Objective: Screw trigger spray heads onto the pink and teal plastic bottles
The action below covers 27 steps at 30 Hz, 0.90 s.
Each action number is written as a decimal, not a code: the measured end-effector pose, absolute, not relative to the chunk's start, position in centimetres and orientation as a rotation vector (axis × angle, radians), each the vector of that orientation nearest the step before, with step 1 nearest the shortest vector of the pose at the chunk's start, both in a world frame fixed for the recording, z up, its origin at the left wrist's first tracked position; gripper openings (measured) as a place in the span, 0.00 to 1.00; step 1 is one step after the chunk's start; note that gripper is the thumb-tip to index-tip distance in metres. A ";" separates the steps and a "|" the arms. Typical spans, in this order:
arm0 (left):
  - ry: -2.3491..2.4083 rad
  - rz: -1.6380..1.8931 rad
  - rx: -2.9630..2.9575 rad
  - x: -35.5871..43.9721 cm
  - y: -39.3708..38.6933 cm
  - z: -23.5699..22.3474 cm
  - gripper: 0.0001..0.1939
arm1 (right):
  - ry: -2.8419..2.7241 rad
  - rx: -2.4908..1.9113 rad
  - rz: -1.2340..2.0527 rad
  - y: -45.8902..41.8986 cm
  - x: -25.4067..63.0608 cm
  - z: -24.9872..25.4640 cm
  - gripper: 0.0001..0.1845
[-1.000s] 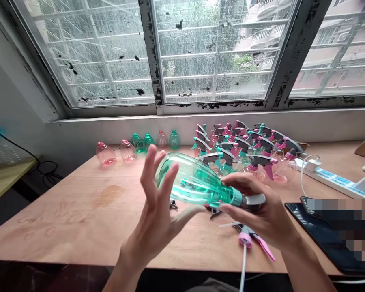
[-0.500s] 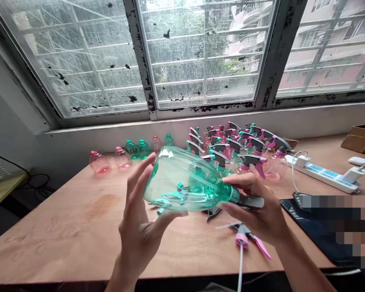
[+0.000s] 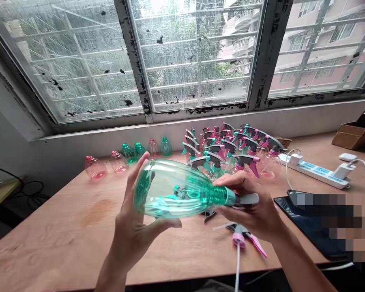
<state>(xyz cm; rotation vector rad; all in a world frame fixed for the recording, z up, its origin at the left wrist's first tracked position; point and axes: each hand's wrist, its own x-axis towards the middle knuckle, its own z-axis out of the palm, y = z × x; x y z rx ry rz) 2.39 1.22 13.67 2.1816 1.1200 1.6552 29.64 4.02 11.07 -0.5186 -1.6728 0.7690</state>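
A clear green spray bottle (image 3: pixel 170 178) lies on its side in the air above the table, its base to the left. My left hand (image 3: pixel 132 223) holds it around the base end, thumb underneath. My right hand (image 3: pixel 255 207) is closed on the grey and green spray head (image 3: pixel 246 199) at the bottle's neck. Green ribbing shows beside the head's collar. Below my right hand lies a pink and grey spray head (image 3: pixel 239 239) with its tube toward the front edge. Loose green and dark spray-head parts are seen through and under the bottle.
Several spray bottles with heads (image 3: pixel 228 148) stand crowded at the back. Headless pink bottles (image 3: pixel 95 168) and green bottles (image 3: pixel 166 147) stand along the window side. At right are a white power strip (image 3: pixel 316 170), dark flat devices (image 3: pixel 304 227) and a cardboard box (image 3: pixel 349 136).
Both hands have turned the bottle so its base faces me more, and its ribbed neck shows more clearly. The whole view has shifted slightly.
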 end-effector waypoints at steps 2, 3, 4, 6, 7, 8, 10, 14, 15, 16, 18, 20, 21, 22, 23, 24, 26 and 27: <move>1.098 1.590 2.241 1.8 1.4 13.4 0.55 | -1.658 -0.496 0.852 3.9 29.8 11.2 0.16; 1.106 1.568 2.255 1.5 1.5 13.3 0.54 | -1.659 -0.496 0.876 3.9 29.8 11.3 0.16; 1.107 1.558 2.273 1.3 1.5 13.2 0.53 | -1.668 -0.501 0.889 3.9 29.9 11.4 0.16; 1.101 1.547 2.285 1.2 1.5 13.1 0.57 | -1.714 -0.528 0.885 4.0 30.0 11.5 0.15; 1.087 1.538 2.271 1.3 1.5 13.2 0.62 | -1.747 -0.547 0.865 4.0 30.0 11.6 0.15; 1.070 1.524 2.248 1.4 1.4 13.3 0.66 | -1.780 -0.565 0.836 4.0 30.0 11.7 0.14; 1.077 1.503 2.195 1.8 1.2 13.8 0.67 | -1.826 -0.593 0.774 4.0 29.8 11.7 0.14; 1.132 1.496 2.232 1.8 1.1 14.3 0.58 | -1.788 -0.562 0.844 4.1 29.5 11.7 0.15; 1.125 1.489 2.284 1.6 1.2 14.3 0.58 | -1.751 -0.537 0.893 4.2 29.4 11.7 0.15; 1.094 1.491 2.348 1.3 1.3 14.2 0.57 | -1.708 -0.514 0.936 4.3 29.2 11.7 0.14; 1.007 1.527 2.483 0.7 1.6 13.7 0.56 | -1.622 -0.486 0.972 4.6 29.0 11.8 0.14; 0.973 1.565 2.529 0.4 1.8 13.2 0.55 | -1.552 -0.497 0.972 4.7 28.7 11.8 0.13; 1.004 1.566 2.512 0.4 1.8 13.1 0.55 | -1.525 -0.511 0.973 4.8 28.5 11.8 0.14; 1.070 1.550 2.470 0.5 1.8 13.1 0.56 | -1.499 -0.527 0.976 4.8 28.4 11.8 0.14; 1.149 1.521 2.418 0.7 1.7 13.1 0.59 | -1.474 -0.545 0.974 4.8 28.2 11.7 0.15; 1.221 1.491 2.370 1.0 1.5 13.3 0.62 | -1.453 -0.559 0.966 4.9 28.1 11.7 0.16; 1.315 1.445 2.333 1.6 1.3 13.8 0.65 | -1.422 -0.572 0.918 4.8 28.0 11.5 0.16; 1.335 1.433 2.337 1.8 1.3 13.9 0.64 | -1.415 -0.575 0.879 4.8 28.0 11.4 0.16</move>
